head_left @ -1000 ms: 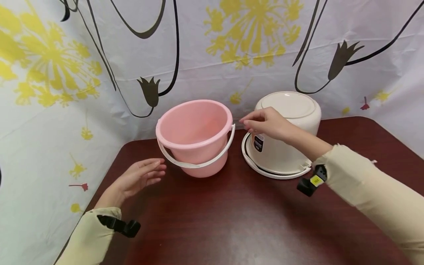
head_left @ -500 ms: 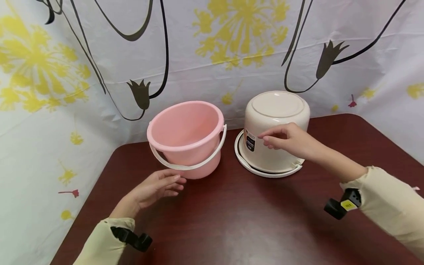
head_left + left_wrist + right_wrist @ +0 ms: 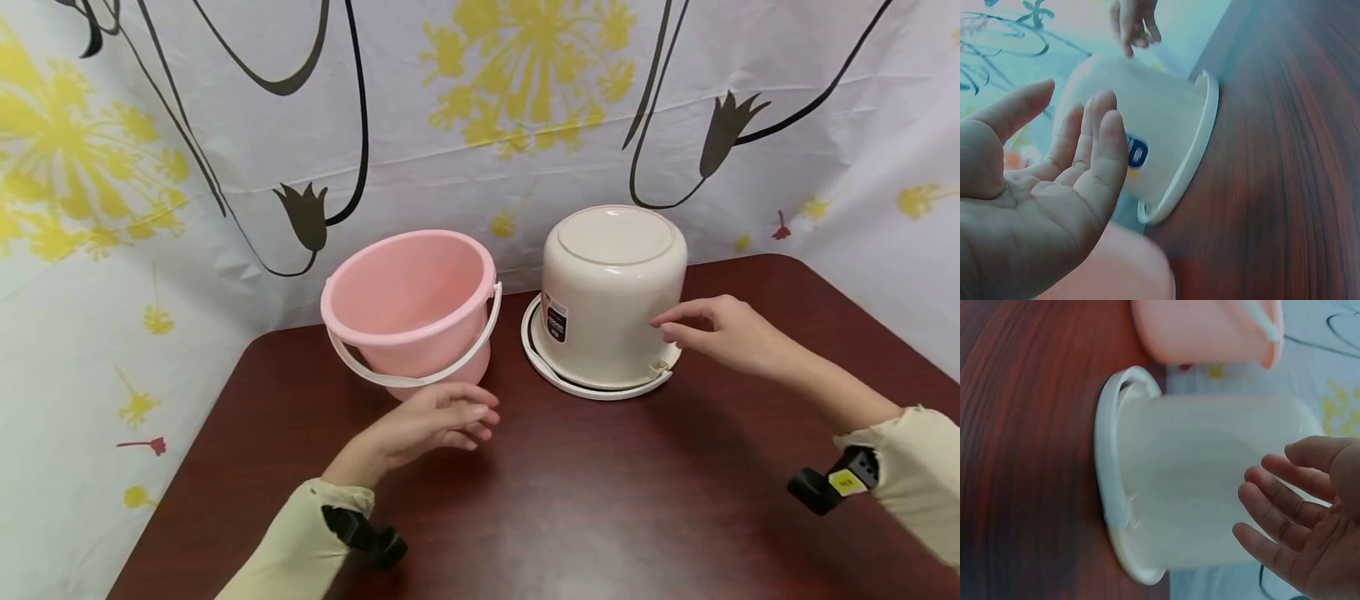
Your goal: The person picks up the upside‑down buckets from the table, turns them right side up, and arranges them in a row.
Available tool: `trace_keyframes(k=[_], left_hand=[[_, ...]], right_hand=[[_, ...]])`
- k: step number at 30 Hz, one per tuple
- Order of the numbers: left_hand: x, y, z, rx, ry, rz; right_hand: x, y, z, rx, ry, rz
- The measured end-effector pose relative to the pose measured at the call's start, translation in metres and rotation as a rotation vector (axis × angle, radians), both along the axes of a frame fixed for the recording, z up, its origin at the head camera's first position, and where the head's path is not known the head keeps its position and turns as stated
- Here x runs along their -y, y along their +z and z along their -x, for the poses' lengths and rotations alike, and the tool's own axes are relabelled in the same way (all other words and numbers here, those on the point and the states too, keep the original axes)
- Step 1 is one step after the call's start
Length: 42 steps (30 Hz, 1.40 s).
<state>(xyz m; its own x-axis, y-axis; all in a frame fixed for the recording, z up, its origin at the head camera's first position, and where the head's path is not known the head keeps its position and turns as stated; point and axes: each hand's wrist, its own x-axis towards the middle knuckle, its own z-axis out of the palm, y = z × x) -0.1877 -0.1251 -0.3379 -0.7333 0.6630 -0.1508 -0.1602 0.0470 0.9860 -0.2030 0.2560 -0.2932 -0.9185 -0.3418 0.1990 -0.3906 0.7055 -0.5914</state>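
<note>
A pink bucket [image 3: 420,350] stands upright at the back left of the table, its white handle [image 3: 457,367] hanging down across the front. To its right, a cream bucket [image 3: 607,308] is upside down, rim on the table, with its handle lying round the rim and a dark label on its side. My left hand [image 3: 427,425] is in front of the pink bucket, palm turned to the right, fingers loosely bent and holding nothing. Beside the cream bucket's right side is my right hand [image 3: 723,333], empty, its fingers extended toward the wall. In the right wrist view its fingers [image 3: 1272,550] overlap that bucket.
The dark red wooden table [image 3: 585,500] reaches back to a white curtain [image 3: 480,125] printed with yellow flowers and dark stems. Each wrist wears a black strap with a small camera [image 3: 817,487].
My right hand has moved rightward from between the buckets to the cream bucket's right side. My left hand has moved right, in front of the pink bucket. Both buckets stay put as the view shifts.
</note>
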Motion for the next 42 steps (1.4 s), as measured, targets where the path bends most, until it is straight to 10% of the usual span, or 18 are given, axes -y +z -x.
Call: trace_keyframes(k=[14,27,34,42], left_hand=[[-0.071,-0.002,0.026,-0.022,-0.011,0.066],[-0.105,-0.006,0.056,-0.406,0.097,0.327],[-0.111,-0.020,0.071,-0.704,0.049,0.541],[-0.119,-0.031,0.078,-0.854,-0.104,0.686]], right_hand=[[-0.039,-0.031,0.028,0.116,-0.038,-0.094],[-0.049,-0.041,0.060,0.186,0.119,-0.175],[-0.055,-0.054,0.075,0.234,0.167,-0.221],[-0.057,-0.065,0.082,0.188,0.129,-0.260]])
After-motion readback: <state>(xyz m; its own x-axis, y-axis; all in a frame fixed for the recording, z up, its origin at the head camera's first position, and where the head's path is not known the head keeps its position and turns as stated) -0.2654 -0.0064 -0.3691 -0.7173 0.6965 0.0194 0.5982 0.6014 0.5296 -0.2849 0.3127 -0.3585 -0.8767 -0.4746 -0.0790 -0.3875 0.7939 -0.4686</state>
